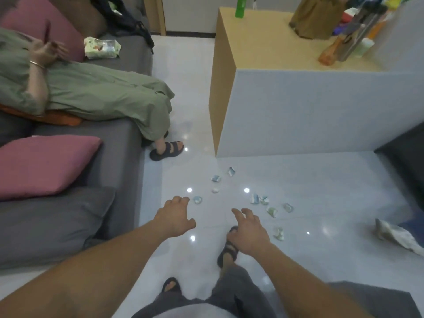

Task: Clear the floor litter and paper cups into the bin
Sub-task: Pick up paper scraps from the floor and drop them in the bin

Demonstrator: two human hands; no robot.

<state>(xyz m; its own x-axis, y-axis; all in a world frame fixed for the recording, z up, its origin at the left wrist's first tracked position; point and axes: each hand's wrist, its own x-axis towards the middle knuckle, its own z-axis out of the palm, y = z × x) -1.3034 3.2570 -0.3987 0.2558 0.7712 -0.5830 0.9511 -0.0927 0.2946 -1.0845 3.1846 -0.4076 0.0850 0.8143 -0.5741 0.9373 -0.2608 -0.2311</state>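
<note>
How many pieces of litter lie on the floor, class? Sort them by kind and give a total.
Small crumpled wrappers: 9
Large crumpled paper: 1
Total: 10

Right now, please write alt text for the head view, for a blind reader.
The left hand and right hand reach, open and empty, toward crumpled wrappers scattered on a white floor. A person sits on a sofa at left; a counter stands ahead.
</note>
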